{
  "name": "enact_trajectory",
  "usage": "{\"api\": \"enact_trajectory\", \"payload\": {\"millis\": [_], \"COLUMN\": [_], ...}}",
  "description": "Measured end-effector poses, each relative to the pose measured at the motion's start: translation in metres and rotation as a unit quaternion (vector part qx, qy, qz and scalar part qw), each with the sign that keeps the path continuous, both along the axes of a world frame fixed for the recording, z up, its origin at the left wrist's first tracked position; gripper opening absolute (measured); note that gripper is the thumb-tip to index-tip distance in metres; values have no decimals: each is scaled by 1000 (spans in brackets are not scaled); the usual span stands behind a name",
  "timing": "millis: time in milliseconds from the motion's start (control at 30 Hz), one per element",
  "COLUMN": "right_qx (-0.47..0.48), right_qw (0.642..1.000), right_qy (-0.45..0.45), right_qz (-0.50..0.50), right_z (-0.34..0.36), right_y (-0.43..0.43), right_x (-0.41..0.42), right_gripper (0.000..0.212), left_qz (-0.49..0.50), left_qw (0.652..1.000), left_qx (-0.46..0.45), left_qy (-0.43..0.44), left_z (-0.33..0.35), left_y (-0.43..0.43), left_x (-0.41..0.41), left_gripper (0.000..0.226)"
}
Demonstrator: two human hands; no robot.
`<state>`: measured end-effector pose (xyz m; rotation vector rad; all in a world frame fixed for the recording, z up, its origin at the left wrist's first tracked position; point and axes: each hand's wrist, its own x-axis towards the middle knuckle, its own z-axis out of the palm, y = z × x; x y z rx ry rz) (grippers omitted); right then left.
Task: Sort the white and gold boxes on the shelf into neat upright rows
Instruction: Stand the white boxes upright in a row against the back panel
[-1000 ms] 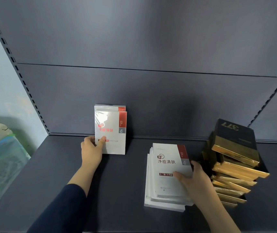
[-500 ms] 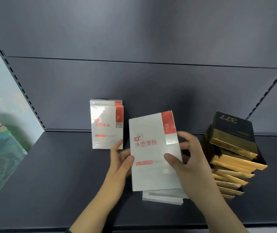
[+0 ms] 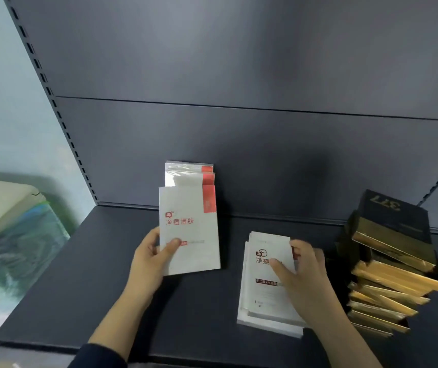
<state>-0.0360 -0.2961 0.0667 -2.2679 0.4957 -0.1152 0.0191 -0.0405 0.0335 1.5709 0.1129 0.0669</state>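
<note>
My left hand point(image 3: 150, 257) grips a white box point(image 3: 190, 229) with a red corner, holding it upright just in front of the standing white boxes point(image 3: 190, 172) at the back panel. A flat stack of white boxes point(image 3: 264, 285) lies at the shelf's middle. My right hand point(image 3: 301, 272) grasps the top box of that stack, thumb on its face and fingers round its right edge. An uneven pile of gold boxes point(image 3: 387, 282) with a black "377" box point(image 3: 395, 219) on top sits at the right.
The dark shelf board point(image 3: 85, 282) has bare room left of the standing boxes and along its front edge. A slotted upright point(image 3: 61, 120) bounds the left side. A pale bundle point(image 3: 8, 229) lies beyond the shelf at the far left.
The white box held in both hands has gone left in my left hand alone, up against the standing boxes. My right hand dropped back onto the flat stack.
</note>
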Motion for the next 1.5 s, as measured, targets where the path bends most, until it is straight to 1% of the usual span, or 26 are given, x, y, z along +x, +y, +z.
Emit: {"api": "enact_trajectory", "payload": {"millis": [100,167,267,333,400,467,633,700,767,800,867,933,1000,1100,1167,1233,1333,1433,1500], "right_qx": [-62,-72,-57,-33,-16,-11,-28,-18,5,21,49,72,100,146,167,178,196,157,128], "right_qw": [995,992,990,990,991,990,991,992,993,994,996,997,995,987,981,977,975,985,991], "right_qy": [65,99,127,133,135,140,124,117,110,100,72,35,-6,-47,-57,-62,-48,-26,-11], "right_qz": [-45,-42,-22,-18,-17,-18,-29,-37,-44,-46,-34,-10,15,52,78,95,91,64,36], "right_z": [-5,-10,-17,-20,-20,-20,-19,-19,-16,-13,-4,7,19,31,33,29,24,15,9], "right_y": [-7,-8,-9,-10,-11,-14,-21,-24,-26,-27,-25,-21,-15,-1,11,19,25,20,12], "right_x": [-1,-4,-6,-6,-7,-8,-10,-11,-11,-11,-11,-12,-13,-14,-14,-13,-10,-7,-5], "right_gripper": [75,83,93,96,99,99,95,90,83,77,63,50,40,37,38,40,47,52,56], "left_qz": [17,36,70,99,119,113,124,150,202,220,200,113,-3,-143,-186,-184,-102,-11,19], "left_qw": [999,996,987,981,979,977,973,963,950,947,960,986,998,987,980,982,994,999,999], "left_qx": [46,79,143,165,168,183,194,225,238,233,191,119,60,-21,-23,5,5,20,33], "left_qy": [11,20,30,13,4,4,14,23,13,-3,-33,-42,-9,69,70,48,33,27,25], "left_z": [-13,-21,-26,-29,-30,-35,-36,-30,-19,-14,-5,3,15,32,39,45,41,25,13], "left_y": [7,9,8,8,9,10,0,-6,-15,-20,-32,-46,-61,-74,-73,-67,-54,-29,-10], "left_x": [14,21,31,39,47,55,67,66,57,51,33,10,-14,-38,-45,-49,-48,-37,-28], "left_gripper": [19,20,25,29,44,54,54,59,66,66,62,56,56,57,54,43,30,27,30]}}
